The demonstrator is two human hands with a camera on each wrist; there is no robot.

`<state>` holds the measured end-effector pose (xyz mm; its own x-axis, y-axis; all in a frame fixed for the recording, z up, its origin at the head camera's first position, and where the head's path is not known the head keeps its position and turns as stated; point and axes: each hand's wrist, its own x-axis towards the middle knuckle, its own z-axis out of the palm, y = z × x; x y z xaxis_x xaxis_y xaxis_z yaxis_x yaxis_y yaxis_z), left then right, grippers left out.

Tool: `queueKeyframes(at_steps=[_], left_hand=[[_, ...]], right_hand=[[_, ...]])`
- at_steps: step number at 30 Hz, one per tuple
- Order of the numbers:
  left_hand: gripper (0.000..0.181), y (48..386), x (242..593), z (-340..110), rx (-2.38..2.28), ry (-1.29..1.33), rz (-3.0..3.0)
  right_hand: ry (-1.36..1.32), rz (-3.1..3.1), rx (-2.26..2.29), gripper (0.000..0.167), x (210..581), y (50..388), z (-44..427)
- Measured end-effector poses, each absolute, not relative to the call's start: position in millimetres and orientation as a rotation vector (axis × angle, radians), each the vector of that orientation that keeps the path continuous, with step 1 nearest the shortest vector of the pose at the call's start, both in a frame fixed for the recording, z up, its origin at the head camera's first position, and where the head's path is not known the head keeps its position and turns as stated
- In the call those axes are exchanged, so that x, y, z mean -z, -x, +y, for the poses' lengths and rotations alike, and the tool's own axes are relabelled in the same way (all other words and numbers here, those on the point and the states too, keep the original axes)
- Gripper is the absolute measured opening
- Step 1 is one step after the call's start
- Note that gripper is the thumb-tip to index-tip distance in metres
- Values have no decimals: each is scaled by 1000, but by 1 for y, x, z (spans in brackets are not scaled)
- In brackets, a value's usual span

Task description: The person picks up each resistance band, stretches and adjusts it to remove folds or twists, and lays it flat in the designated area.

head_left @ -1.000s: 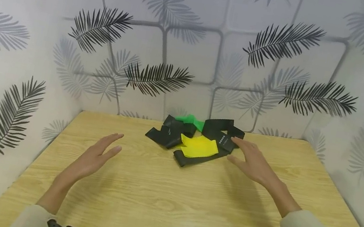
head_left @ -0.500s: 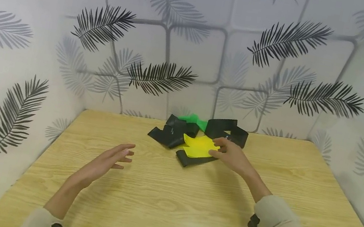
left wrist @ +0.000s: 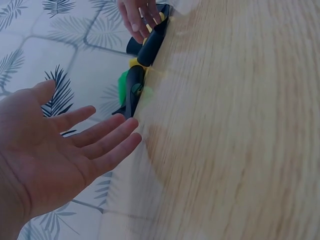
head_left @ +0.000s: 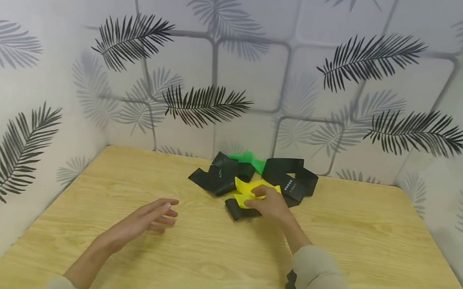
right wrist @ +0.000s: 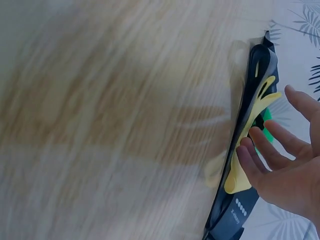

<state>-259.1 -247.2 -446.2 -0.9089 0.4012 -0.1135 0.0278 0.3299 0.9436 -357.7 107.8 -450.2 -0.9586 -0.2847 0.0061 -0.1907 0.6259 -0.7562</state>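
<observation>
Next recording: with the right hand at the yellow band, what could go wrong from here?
The yellow band lies on a black band, so lifting it might drag the black band along. The right grip does not plainly pinch the yellow band, so it could slip. The left grip is apart from the bands, so it would not steady any that shift.
</observation>
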Motion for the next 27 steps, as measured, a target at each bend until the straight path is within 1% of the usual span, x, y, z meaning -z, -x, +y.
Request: queueKeyframes(at_steps=[6,12,18,21,23,27], left_hand=[[65,260,447,-244,-1611,-366,2273],[67,262,448,-241,-1611,-384,2265],[66,264,449,-240,-1618,-374,2257],[65,265,450,-239,-1619,-374,2247],[65,266,449,-238,-1618,-375,2243],[64,267,449,-236,-1600,-393,2248]], right_hand=[[423,2899,1089,51,460,363,90],[400,3119,676,47,461,358,73],[441,3200,457,21,461,350,63],[453,3223,436,13,463,349,63],[428,3226,495,11,463,350,65],[296,3192,819,19,460,353,75]])
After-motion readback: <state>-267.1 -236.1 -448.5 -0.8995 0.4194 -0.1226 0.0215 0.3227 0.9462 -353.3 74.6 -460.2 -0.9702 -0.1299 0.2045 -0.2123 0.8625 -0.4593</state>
